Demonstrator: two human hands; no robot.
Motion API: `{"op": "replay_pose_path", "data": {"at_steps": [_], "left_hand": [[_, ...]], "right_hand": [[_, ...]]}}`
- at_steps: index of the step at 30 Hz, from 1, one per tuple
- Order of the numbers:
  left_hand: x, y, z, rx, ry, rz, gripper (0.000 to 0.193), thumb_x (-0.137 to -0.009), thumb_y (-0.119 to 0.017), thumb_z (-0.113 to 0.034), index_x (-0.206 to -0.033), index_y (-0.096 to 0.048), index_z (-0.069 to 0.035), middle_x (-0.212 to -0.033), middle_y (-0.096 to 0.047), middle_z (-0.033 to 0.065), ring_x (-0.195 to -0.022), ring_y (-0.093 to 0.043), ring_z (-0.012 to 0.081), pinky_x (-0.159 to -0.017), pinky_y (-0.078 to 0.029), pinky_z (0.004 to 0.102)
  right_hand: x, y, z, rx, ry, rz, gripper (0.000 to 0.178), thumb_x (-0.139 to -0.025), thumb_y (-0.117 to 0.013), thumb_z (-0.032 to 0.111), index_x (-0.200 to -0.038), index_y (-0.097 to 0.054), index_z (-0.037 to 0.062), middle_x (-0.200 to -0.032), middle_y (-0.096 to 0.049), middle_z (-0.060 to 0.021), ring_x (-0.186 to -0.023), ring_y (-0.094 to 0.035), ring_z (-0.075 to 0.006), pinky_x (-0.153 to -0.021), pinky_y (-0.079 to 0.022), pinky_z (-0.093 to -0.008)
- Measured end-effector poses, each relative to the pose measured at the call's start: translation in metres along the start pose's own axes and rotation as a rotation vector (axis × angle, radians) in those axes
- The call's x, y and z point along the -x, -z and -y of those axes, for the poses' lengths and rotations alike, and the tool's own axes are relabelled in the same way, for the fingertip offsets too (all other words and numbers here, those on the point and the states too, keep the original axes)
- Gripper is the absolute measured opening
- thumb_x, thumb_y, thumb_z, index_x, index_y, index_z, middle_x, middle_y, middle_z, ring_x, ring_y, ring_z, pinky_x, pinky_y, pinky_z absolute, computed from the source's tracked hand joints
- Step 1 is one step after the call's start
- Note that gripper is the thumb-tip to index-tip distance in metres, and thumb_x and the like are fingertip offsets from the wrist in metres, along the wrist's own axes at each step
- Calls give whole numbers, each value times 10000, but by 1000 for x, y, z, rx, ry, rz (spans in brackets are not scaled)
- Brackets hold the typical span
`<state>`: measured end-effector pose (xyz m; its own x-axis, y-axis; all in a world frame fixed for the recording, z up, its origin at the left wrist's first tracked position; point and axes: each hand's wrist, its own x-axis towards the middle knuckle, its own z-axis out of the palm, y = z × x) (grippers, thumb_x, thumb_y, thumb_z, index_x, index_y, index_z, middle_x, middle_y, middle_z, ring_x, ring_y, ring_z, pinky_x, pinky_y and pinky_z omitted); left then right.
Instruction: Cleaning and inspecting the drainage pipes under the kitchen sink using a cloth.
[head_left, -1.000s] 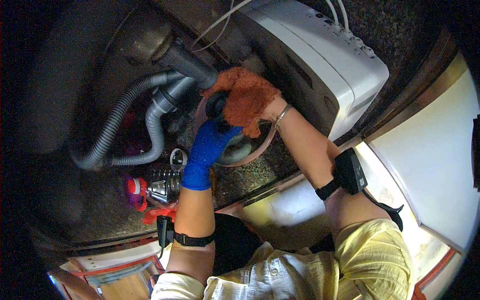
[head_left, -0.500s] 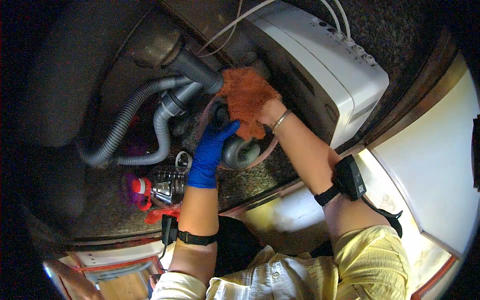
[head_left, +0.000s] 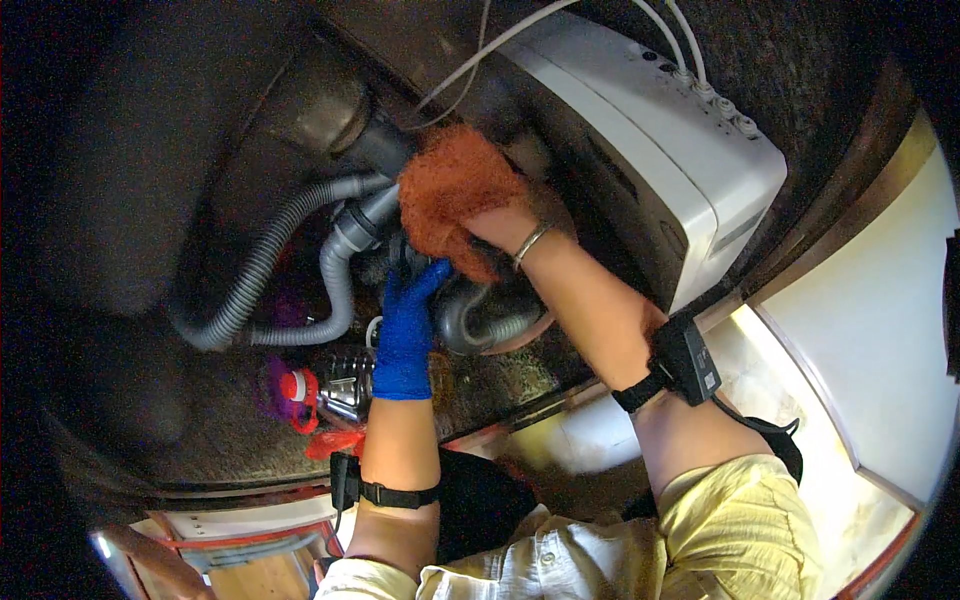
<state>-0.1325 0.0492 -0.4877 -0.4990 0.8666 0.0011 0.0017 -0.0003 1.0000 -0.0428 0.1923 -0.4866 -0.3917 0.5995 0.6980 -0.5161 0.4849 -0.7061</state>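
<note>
A shaggy orange-brown cloth (head_left: pixel 450 190) covers the fingers of my right hand (head_left: pixel 505 225), which is closed on it. The cloth is pressed against the end of the grey drain pipe (head_left: pixel 382 148). Just below and left, my left hand (head_left: pixel 405 325) wears a blue glove. Its thumb points up at the cloth's lower edge, apart from the fingers, which reach into shadow beside the pipework; their tips are hard to make out. A curved grey hose (head_left: pixel 490 325) lies under the cloth. Left of the glove, a ribbed grey hose (head_left: pixel 335 260) runs down from the pipe joint.
A white box-shaped appliance (head_left: pixel 640 130) with thin white tubes (head_left: pixel 690 50) stands at right. A clear plastic bottle (head_left: pixel 345 380) with a red-and-white cap lies by my left wrist. Another ribbed hose (head_left: pixel 255 255) loops at left. A white cabinet door (head_left: pixel 860 310) hangs at far right.
My right hand has moved left with the cloth, now covering more of the pipe's end. My gloved left hand has shifted slightly left and down. The whole view has tilted a little.
</note>
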Motion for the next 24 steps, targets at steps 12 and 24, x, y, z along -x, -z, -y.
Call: {"op": "replay_pose_path", "data": {"at_steps": [12, 24], "left_hand": [[2, 10, -19, 18, -9, 33, 486, -720, -582, -32, -1173, -407, -38, -1124, -471, 73, -999, -484, 204, -858, -403, 331], [0, 9, -9, 32, 37, 36, 501, -721, -578, -7, -1183, -389, -38, -1107, -482, 68, -989, -488, 192, -848, -415, 310]], "right_hand": [[-1, -28, -19, -5, -37, 96, 369, -749, -547, 118, -1112, -488, 83, -1105, -501, -77, -1053, -436, -201, -923, -323, -327], [5, -19, -48, 36, -113, 200, 414, -732, -540, 95, -1139, -467, 88, -1143, -478, -82, -1084, -415, -209, -947, -299, -326]]}}
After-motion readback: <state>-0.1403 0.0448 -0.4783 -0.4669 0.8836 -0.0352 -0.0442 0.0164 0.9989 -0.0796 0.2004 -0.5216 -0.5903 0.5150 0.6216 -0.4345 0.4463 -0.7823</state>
